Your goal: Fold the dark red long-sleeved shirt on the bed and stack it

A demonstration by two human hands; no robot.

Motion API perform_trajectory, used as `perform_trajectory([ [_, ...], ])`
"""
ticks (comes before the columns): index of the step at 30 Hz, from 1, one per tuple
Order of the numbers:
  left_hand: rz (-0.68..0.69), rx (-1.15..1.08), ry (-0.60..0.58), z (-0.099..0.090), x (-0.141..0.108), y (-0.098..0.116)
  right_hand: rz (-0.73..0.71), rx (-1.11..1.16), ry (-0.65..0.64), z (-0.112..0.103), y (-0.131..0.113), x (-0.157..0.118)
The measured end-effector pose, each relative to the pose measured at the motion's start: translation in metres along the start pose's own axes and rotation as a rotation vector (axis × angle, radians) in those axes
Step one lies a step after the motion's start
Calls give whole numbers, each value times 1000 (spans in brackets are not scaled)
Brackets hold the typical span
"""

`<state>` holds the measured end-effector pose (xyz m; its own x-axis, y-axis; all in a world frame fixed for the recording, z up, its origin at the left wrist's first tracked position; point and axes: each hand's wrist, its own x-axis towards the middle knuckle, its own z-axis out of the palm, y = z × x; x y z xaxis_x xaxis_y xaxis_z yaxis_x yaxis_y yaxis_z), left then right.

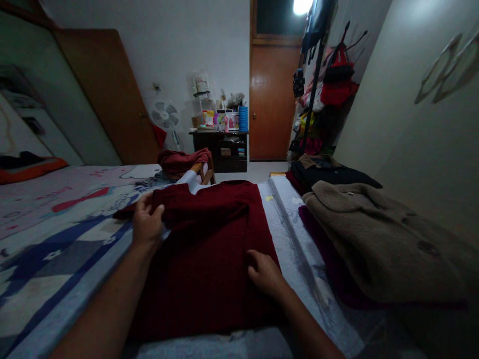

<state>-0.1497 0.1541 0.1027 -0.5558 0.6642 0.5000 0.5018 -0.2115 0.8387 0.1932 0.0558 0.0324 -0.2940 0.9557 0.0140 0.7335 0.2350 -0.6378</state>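
A dark red garment lies spread on the bed, its right side folded inward along a long edge. My left hand is at the garment's upper left, its fingers curled round the sleeve, whose end sticks out to the left of the hand. On the right part of the garment rests my right hand, thumb and index finger bent close together at the folded layer. Whether cloth is pinched between them is hard to see.
Folded clothes, with a brown fleece coat and a dark jacket, lie on the right. A reddish cloth hangs over a wooden frame at the bed's far end. A patterned blanket covers the left.
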Motion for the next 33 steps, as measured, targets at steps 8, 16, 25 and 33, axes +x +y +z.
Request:
perform_trajectory([
  [8,88,798,-154,14,-33,5,-75,121,101,-16,13,-1],
  [16,484,689,-618,91,-94,20,-22,-249,265,-26,41,59],
  [25,509,656,-867,172,-107,16,61,-424,110,7,44,69],
  [33,444,811,-805,212,-84,6,46,-418,137,9,49,70],
])
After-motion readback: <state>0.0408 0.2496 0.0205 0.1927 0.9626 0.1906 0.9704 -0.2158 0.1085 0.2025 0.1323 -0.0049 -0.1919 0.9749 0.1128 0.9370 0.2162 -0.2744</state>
